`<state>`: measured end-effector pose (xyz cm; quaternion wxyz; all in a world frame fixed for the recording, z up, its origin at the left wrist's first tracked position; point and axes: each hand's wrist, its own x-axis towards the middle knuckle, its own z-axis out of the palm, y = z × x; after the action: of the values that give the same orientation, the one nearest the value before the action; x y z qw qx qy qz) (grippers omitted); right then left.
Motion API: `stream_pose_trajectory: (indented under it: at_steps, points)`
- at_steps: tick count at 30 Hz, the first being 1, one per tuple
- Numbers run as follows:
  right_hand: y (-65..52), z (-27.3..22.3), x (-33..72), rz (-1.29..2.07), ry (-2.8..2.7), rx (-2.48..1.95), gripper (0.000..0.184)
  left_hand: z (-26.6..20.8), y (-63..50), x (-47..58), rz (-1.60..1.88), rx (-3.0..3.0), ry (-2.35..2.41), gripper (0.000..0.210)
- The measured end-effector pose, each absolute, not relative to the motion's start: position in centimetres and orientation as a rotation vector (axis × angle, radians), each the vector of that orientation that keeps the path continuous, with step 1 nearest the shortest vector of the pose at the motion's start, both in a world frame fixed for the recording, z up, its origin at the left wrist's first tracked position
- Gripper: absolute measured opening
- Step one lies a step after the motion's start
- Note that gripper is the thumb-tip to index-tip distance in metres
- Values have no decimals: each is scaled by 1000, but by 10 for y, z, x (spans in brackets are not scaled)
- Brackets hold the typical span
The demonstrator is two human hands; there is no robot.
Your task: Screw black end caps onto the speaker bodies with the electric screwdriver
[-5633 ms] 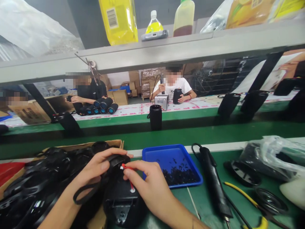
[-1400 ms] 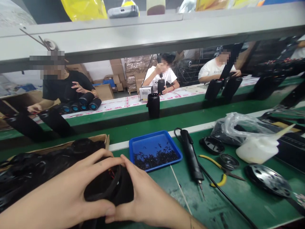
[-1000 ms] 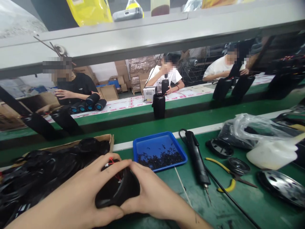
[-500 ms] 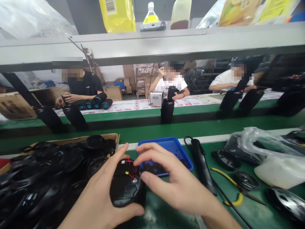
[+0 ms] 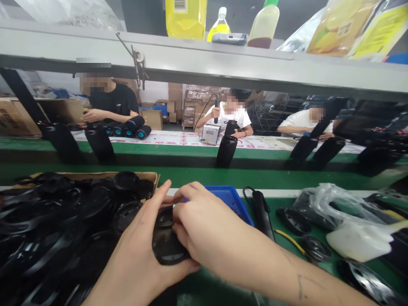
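My left hand [image 5: 137, 250] is wrapped round a black rounded housing [image 5: 168, 244], thumb on the near side and fingers along the far left side. Its top faces up toward me. My right hand [image 5: 204, 225] lies over the right half of that top with its fingers curled and pressed together at the rim. What those fingertips grip is hidden behind them; a speck of red shows close by. The wires inside the housing are out of sight. Just behind my right hand is a blue tray [image 5: 228, 196], partly covered by it.
Left stands a cardboard box [image 5: 156, 180] heaped with black plastic parts [image 5: 86, 208]. To the right lie a corded black tool [image 5: 263, 210], a yellow-handled tool [image 5: 290, 241], black round parts [image 5: 315, 248] and a plastic bag [image 5: 334, 208]. Across the green belt [image 5: 178, 176] several people work.
My right hand has moved left over the housing, its fingers curling and covering the red wires that showed before. My left hand keeps its hold. The view has tilted slightly.
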<state>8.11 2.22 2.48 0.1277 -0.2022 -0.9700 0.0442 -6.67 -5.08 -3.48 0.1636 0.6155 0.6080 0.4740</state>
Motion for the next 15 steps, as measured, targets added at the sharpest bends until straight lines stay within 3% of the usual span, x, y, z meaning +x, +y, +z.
stream_pose_trajectory:
  at_steps: [3,8,12,15]
  points:
    - [18,21,91,282,-2627,-629,19,-29,-48,-74,1243,1781,1821,112]
    - [15,11,101,835,-2268,-851,12,-11,-44,-84,1019,1873,1654,60]
    - [16,1,96,972,-2107,-916,14,-14,-43,-79,1017,1903,1627,84]
    - [12,2,96,908,-2183,-846,13,-20,-43,-74,936,1964,1626,72]
